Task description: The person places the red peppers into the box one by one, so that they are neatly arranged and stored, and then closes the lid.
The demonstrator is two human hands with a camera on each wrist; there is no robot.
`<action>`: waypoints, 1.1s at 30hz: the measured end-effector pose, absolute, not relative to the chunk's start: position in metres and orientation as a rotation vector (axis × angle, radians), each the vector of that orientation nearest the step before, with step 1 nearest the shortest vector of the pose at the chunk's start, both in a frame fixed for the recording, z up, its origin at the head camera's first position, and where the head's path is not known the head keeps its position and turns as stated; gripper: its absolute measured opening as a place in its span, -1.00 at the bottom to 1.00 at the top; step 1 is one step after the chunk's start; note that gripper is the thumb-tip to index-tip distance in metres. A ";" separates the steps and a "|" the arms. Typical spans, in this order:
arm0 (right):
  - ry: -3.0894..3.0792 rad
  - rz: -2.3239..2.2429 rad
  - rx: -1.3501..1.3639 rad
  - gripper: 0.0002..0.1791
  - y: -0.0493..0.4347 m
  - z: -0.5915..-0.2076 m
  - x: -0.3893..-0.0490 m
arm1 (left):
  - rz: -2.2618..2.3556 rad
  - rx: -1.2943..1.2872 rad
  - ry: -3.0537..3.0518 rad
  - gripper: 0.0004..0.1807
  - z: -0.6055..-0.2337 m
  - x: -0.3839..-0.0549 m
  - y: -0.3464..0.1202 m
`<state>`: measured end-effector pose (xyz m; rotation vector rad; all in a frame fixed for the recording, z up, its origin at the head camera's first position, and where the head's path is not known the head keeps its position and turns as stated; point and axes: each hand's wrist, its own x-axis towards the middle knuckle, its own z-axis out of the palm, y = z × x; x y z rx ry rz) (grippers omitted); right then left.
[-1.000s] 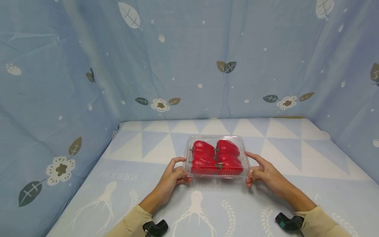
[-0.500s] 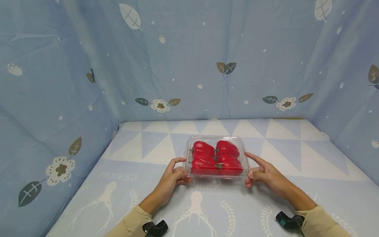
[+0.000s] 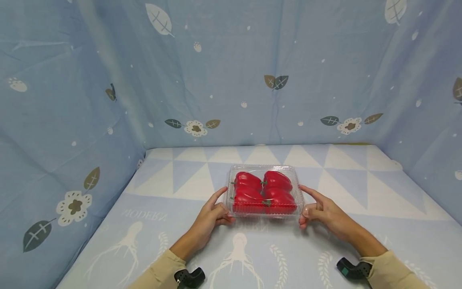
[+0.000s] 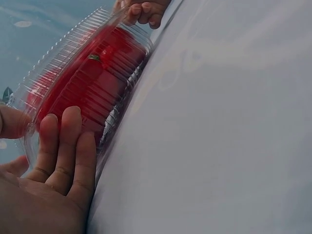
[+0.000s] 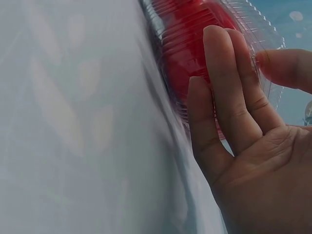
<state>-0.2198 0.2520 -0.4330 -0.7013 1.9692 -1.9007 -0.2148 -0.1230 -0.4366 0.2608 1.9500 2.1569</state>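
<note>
A clear plastic clamshell box [image 3: 300, 196] with a ridged rim lies on the cloth in the middle of the head view, its lid down. Inside sit several glossy red bell peppers [image 3: 277, 180] with green stems, in two rows. My left hand [image 3: 208, 217] grips the box's near left corner; its index finger stretches along the left side. On the near right corner, my right hand [image 3: 326, 212] holds the box in the same way. In the left wrist view, fingers [image 4: 68, 141] lie against the ribbed front wall. The right wrist view shows fingers [image 5: 222, 73] on that wall too.
A blue and white patterned cloth [image 3: 151, 249] covers the table. Blue curtains [image 3: 231, 60] with leaf and flower prints hang behind and at both sides. Each wrist wears a black band [image 3: 189, 277] below a beige sleeve [image 3: 159, 269].
My left index finger has straightened and shifted slightly up along the box's left side. The box, the peppers and my right hand stay in place.
</note>
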 end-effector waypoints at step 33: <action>2.210 -1.858 -0.444 -0.28 0.256 -0.423 -0.221 | 2.041 0.323 2.215 -0.36 -0.435 -0.223 -0.141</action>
